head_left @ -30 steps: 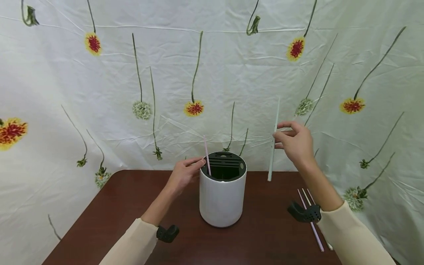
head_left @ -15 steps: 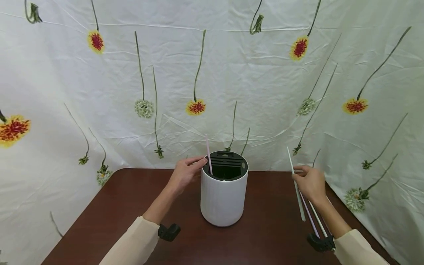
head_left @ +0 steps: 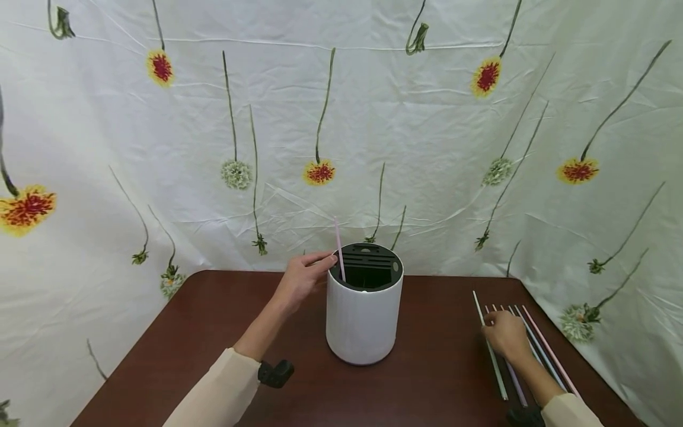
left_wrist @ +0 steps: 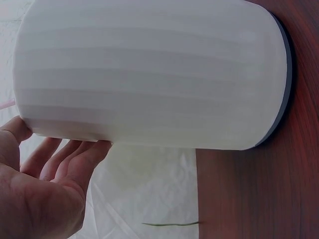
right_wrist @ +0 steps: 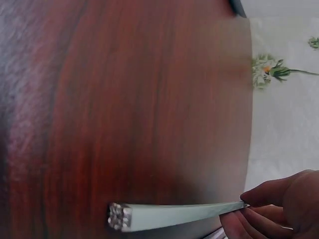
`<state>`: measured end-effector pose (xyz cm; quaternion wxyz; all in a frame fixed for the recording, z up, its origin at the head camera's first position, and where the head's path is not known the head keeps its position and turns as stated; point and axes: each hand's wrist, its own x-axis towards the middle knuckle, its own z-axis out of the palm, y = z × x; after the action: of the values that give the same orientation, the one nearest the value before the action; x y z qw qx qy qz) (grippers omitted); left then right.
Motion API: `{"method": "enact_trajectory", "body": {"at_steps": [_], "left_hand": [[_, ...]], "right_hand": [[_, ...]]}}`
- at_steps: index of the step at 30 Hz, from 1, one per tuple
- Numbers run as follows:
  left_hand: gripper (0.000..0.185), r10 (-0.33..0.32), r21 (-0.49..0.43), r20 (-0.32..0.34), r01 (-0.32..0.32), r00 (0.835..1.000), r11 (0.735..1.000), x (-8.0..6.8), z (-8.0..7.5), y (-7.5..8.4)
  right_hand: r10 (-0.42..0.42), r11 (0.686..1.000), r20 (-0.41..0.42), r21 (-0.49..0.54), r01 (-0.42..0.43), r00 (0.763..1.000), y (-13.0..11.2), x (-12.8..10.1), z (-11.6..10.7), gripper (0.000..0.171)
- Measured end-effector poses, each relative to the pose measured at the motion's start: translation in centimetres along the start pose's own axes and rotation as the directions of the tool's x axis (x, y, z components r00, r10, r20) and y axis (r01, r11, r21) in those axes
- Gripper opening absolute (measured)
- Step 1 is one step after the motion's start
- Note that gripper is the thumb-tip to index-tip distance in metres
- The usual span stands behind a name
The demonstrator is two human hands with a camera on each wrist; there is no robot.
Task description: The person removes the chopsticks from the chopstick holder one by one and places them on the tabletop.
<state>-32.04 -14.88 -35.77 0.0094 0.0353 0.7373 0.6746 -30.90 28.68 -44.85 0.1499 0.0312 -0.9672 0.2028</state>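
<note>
A white cylindrical utensil holder (head_left: 364, 326) with a black slotted top stands upright on the table. One thin pink chopstick (head_left: 338, 243) leans in its opening. My left hand (head_left: 300, 280) holds the holder's upper left side, thumb at the rim and fingers against the outer wall (left_wrist: 65, 119). Low over the table at the right, my right hand (head_left: 506, 337) pinches a pale green chopstick (right_wrist: 172, 217) near its thin far end. Its thick end, with a glittery silver tip, points back toward the wrist. The hand partly hides the other chopsticks beneath it.
Several more chopsticks lie side by side under and right of my right hand, among them a pink chopstick (head_left: 555, 356) and a purple chopstick (head_left: 516, 382). The brown table (head_left: 427, 367) ends at the back against a white floral cloth (head_left: 277, 130).
My right hand has come down from the air with the pale green chopstick, rightward to the other chopsticks on the table. My left hand stays on the holder.
</note>
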Motion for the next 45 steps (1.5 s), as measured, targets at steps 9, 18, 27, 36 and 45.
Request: {"method": "enact_trajectory", "body": {"at_steps": [9,18,27,36,45], "left_hand": [[0.047,0.013,0.010,-0.004,-0.013,1.000,1.000,0.0,0.1,0.2],[0.047,0.019,0.005,0.003,-0.019,1.000,1.000,0.2,0.1,-0.2],[0.046,0.020,0.015,-0.011,-0.020,1.000,1.000,-0.1,0.2,-0.3],[0.046,0.021,0.020,-0.019,-0.021,1.000,1.000,-0.2,0.0,-0.2],[0.048,0.030,-0.010,-0.001,-0.030,1.000,0.999,-0.2,0.0,-0.2]], "right_hand": [[0.062,0.998,0.078,-0.029,-0.060,0.995,0.7,-0.3,0.0,0.024],[0.039,0.999,0.108,-0.022,-0.037,0.993,1.6,-0.6,0.6,0.024],[-0.015,1.000,0.008,-0.013,0.015,1.000,-1.5,0.8,-2.0,0.033],[-0.136,0.942,-0.082,0.299,0.154,0.987,-15.4,3.1,-7.4,0.025],[-0.268,0.835,0.017,0.503,0.223,0.963,-26.1,2.9,-5.8,0.022]]}}
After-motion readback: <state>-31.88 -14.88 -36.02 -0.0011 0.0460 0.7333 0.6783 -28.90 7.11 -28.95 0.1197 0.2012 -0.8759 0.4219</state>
